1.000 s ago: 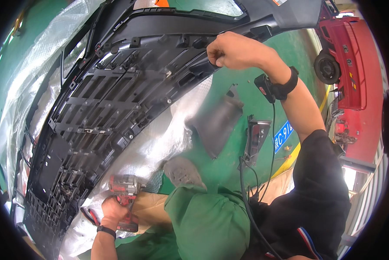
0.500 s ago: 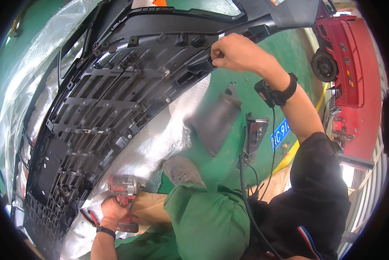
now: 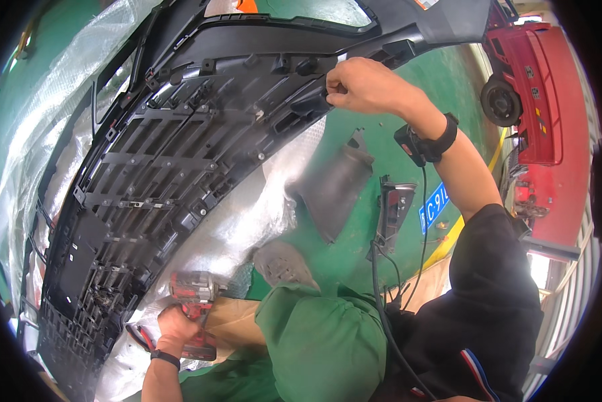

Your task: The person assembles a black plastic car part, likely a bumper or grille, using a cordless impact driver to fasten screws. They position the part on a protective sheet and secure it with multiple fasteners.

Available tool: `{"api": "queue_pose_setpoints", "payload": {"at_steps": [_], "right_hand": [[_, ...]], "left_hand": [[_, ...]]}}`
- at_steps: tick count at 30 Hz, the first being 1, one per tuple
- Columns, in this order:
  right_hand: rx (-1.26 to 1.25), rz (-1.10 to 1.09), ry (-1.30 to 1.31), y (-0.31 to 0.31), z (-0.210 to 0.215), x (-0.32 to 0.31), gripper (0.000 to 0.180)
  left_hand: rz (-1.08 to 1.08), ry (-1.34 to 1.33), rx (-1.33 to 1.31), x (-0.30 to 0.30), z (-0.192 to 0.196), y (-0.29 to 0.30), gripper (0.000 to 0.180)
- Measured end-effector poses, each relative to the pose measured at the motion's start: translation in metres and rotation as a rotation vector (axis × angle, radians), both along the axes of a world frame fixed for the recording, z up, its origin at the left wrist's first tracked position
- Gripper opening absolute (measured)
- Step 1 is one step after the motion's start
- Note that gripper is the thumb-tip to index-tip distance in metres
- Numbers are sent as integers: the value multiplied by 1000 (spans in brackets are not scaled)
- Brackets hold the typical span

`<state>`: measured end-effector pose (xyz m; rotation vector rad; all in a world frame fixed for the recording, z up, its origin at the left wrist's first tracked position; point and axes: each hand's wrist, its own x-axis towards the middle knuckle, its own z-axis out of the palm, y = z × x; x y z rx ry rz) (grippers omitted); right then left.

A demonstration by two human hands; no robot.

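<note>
A large black car bumper with a grille (image 3: pixel 160 174) lies inside-up across the green floor. My right hand (image 3: pixel 361 86) is closed on the bumper's inner edge at the upper right, fingers pinched around a black tab. On that wrist sits a black band with a small device and a cable running down my arm. My left hand (image 3: pixel 177 328) grips a red cordless driver (image 3: pixel 193 301) down at the lower left, beside the bumper's lower corner and my green trouser knee (image 3: pixel 321 342).
Clear plastic wrap (image 3: pixel 247 221) lies under the bumper. A loose black plastic trim piece (image 3: pixel 334 184) and a lamp unit (image 3: pixel 391 208) rest on the floor by my grey shoe (image 3: pixel 284 262). A blue plate (image 3: pixel 433 206) lies nearby. A red machine with a wheel (image 3: pixel 528 100) stands at right.
My right hand has kept its hold on the bumper edge and shifted only slightly. The left hand and driver have stayed put.
</note>
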<state>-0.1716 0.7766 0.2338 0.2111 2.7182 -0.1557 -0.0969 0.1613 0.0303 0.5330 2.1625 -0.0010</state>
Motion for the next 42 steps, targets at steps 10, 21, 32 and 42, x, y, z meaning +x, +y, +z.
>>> {"api": "queue_pose_setpoints", "payload": {"at_steps": [10, 21, 32, 42], "right_hand": [[317, 40, 78, -18, -14, 2, 14], [495, 176, 321, -38, -25, 15, 10], [450, 39, 139, -40, -20, 2, 17], [-566, -606, 343, -110, 52, 98, 18]], "left_hand": [[-17, -20, -60, -2, 12, 9, 36], [5, -46, -51, -4, 13, 10, 34], [-94, -247, -121, -25, 22, 10, 46], [-458, -32, -241, -20, 51, 43, 33]]}}
